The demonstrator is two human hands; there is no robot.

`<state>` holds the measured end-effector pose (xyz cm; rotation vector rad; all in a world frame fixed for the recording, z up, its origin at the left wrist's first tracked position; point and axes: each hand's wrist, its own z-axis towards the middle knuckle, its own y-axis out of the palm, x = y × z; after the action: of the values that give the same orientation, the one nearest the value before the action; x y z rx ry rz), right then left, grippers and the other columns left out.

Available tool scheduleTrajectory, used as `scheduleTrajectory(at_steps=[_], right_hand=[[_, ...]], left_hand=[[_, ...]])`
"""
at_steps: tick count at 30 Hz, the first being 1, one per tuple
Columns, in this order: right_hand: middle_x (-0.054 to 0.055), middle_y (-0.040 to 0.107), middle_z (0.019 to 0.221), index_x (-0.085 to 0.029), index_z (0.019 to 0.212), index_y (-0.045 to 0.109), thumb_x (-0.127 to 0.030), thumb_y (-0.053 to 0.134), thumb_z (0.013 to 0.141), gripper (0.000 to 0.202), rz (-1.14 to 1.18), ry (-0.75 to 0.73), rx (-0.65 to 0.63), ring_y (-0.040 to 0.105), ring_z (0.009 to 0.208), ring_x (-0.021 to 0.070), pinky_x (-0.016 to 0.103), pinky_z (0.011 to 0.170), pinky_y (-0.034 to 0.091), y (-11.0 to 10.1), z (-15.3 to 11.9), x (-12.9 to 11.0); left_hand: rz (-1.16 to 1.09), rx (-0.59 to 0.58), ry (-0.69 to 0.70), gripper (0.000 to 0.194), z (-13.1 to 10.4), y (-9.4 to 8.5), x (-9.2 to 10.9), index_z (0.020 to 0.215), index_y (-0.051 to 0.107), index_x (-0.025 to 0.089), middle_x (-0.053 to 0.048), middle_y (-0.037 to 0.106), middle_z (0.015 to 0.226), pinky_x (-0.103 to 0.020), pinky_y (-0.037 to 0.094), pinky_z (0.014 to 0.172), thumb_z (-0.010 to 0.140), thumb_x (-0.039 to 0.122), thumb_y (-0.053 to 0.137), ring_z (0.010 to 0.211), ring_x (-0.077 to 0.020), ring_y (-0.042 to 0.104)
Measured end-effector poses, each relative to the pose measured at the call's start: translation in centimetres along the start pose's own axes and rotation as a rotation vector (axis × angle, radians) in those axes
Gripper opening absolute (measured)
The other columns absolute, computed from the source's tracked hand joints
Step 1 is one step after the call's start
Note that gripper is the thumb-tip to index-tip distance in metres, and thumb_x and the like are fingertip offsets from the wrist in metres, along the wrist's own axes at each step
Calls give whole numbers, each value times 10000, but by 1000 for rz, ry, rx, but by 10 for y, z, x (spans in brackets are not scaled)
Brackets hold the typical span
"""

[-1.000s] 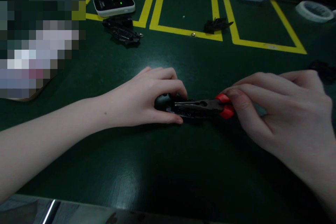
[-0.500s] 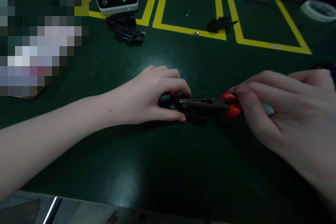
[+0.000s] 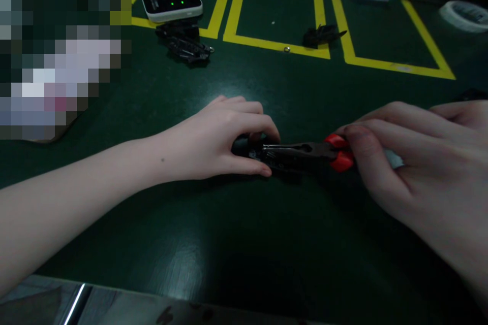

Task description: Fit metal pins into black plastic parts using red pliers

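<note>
My left hand (image 3: 236, 134) is closed around a black plastic part (image 3: 246, 146) with small white markings, holding it low over the green table. Red-handled pliers (image 3: 318, 151) are gripped in my right hand (image 3: 396, 147), and their dark jaws point left onto the part. The jaw tips lie between my left thumb and index finger; what exactly they pinch is too dark to make out. My right fingers cover most of the red handles.
Beyond my hands lie a white-and-black device (image 3: 173, 5) with green lights, black plastic pieces (image 3: 186, 48), another black piece (image 3: 322, 35) and a small metal ring (image 3: 286, 49). Yellow tape (image 3: 282, 46) marks the green table (image 3: 152, 233). A tape roll (image 3: 465, 15) sits at far right.
Almost nothing differs. The whole view has shifted slightly to the right; both hands keep their hold on the part and the pliers.
</note>
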<state>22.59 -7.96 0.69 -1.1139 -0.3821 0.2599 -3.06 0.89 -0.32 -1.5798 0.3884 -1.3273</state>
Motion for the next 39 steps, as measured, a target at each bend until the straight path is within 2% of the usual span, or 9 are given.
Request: scheduleTrajectory(at_steps=[3,8,15,25,39], right_hand=[[16,651,822,-213,811,616,-316,359,1030,354,12,6,-8,505,651,164,408,703,320,1,1,0],[38,655,820,-184,810,626,-276,407,1005,307,39,-66,-9,522,659,170,397,668,325,3,2,3],[49,641,806,-168,805,637,-242,439,993,284,34,-49,21,514,657,170,398,668,317,-1,2,4],[20,658,799,-202,802,620,-300,400,1015,321,33,-64,-4,560,675,161,363,654,346,2,3,3],[45,658,792,-167,797,639,-247,454,985,276,-8,-83,66,547,668,173,386,673,358,0,1,3]], left_hand=[[5,-1,-4,333,0,0,1,1131,675,236,4,649,1003,-302,356,766,864,432,709,911,-182,576],[-8,-13,-7,326,0,-1,1,1122,676,233,-4,653,1023,-308,360,778,867,434,703,929,-188,579],[-12,-26,-1,328,0,-1,1,1130,669,227,-8,656,1019,-305,359,776,873,429,695,917,-182,575],[-36,-27,-5,320,2,-2,3,1108,671,203,-6,663,993,-318,365,811,862,402,716,916,-179,579],[4,-25,-5,341,1,-2,3,1118,661,195,-20,662,994,-311,362,795,872,428,701,909,-185,570]])
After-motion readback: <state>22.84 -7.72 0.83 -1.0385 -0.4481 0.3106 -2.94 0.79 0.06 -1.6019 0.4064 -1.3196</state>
